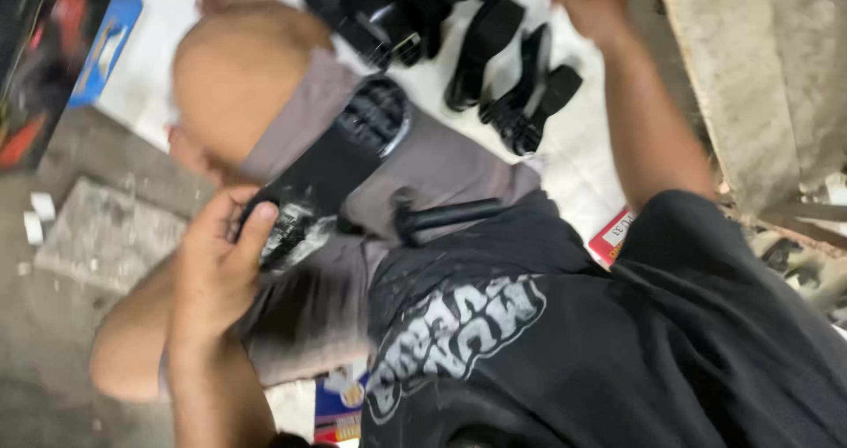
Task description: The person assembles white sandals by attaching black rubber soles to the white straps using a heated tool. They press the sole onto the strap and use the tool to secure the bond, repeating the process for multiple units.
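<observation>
I look down on my own lap, with a black printed shirt [565, 342] and grey shorts [441, 161]. My left hand [221, 263] is closed around the lower end of a long black plastic part [340, 161] that lies across my thigh. The part's round ribbed end points away from me. My right hand [591, 2] is raised at the top of the view, blurred, with curled fingers above a group of black plastic parts [512, 68] on a white sheet [573, 148]. Whether it holds anything is unclear.
A colourful box with a blue edge [62, 51] lies at the top left. A grey concrete slab [106, 232] and small white bits [40, 214] sit on the floor at left. A rough board [759, 77] stands at right, and a red-and-white packet [613, 234] lies beside my hip.
</observation>
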